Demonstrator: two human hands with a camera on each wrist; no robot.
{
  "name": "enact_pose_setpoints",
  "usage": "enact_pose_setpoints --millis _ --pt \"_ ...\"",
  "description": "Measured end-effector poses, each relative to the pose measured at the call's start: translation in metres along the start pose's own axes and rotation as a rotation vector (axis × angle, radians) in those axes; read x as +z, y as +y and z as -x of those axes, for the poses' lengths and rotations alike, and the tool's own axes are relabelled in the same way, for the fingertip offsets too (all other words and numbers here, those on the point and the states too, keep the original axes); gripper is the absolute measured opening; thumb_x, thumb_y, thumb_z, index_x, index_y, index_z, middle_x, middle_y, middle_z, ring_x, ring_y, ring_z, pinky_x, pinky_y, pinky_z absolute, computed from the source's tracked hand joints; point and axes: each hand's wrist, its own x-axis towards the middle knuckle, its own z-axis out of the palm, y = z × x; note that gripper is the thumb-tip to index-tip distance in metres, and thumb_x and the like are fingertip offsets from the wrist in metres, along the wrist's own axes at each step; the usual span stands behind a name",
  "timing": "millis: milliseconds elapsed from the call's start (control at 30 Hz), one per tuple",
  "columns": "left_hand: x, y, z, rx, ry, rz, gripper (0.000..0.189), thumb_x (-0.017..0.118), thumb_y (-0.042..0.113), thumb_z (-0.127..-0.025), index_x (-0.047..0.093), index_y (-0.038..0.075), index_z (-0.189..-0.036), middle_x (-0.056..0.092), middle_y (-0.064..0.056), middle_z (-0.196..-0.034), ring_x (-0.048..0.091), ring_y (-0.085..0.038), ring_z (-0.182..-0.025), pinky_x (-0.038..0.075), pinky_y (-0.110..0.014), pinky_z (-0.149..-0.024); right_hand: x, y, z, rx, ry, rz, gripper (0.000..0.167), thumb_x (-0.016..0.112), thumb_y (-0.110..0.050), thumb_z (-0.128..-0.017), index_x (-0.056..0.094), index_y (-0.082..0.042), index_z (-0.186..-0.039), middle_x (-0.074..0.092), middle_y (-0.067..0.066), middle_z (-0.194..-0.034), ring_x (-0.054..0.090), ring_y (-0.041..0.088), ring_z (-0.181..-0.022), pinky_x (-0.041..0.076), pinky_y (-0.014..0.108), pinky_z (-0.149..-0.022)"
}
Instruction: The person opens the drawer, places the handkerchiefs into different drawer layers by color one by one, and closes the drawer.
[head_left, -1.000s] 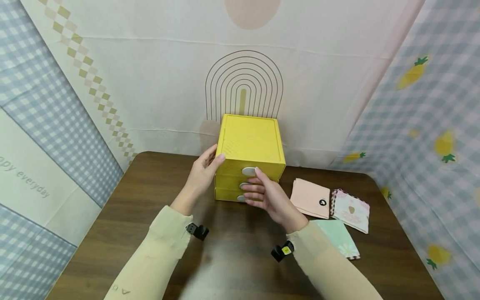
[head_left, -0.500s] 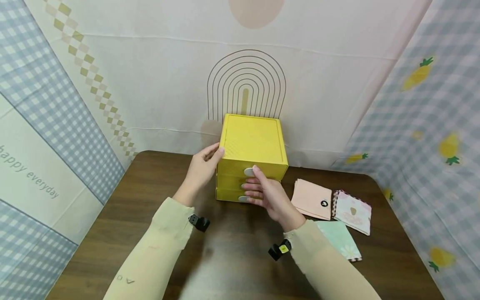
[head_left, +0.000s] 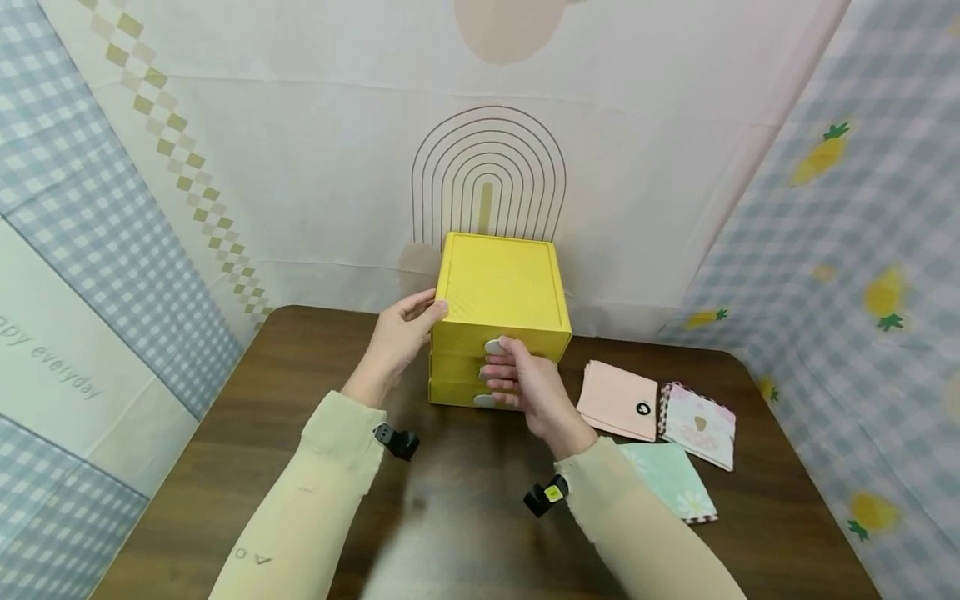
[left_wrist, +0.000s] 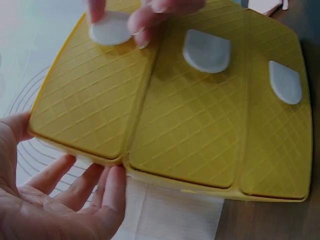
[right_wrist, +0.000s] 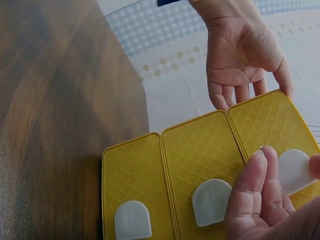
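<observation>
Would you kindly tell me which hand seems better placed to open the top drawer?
The right hand, probably: its fingers are at the white handle of the top drawer, while the left hand rests against the yellow drawer unit.

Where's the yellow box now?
In the head view, the yellow box stands toward the back of the table, left of the pink cloth, with the left hand on its left side, the right hand at its front.

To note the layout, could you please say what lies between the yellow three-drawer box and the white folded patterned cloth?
In the head view, a pink folded cloth lies between the yellow box and white cloth.
</observation>
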Motion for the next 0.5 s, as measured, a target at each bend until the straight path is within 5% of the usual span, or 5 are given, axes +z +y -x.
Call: enact_pose_setpoints --millis 167,500 --pt "-0.0042 -0.0006 0.0013 -0.058 -0.042 -0.020 0.058 0.068 0.048 -0.088 0.054 0.023 -0.138 0.053 0.000 -0.137 0.052 -0.016 -0.121 0.045 -0.039 -0.098 0.0018 0.0046 0.0012 0.010 0.010 -0.011 0.053 0.060 -0.049 -0.090 0.068 -0.001 -0.111 0.069 0.012 -0.100 0.063 0.020 -0.077 0.053 0.033 -0.069" --pt "-0.0062 0.0049 -0.0011 -0.067 -0.059 -0.011 0.059 0.066 0.047 -0.089 0.051 0.023 -0.141 0.050 -0.001 -0.141 0.050 -0.017 -0.124 0.042 -0.043 -0.101 0.0032 0.0021 0.0025 -0.016 0.018 0.025 0.056 0.059 -0.051 -0.090 0.068 -0.001 -0.112 0.069 0.011 -0.099 0.061 0.018 -0.072 0.053 0.030 -0.065"
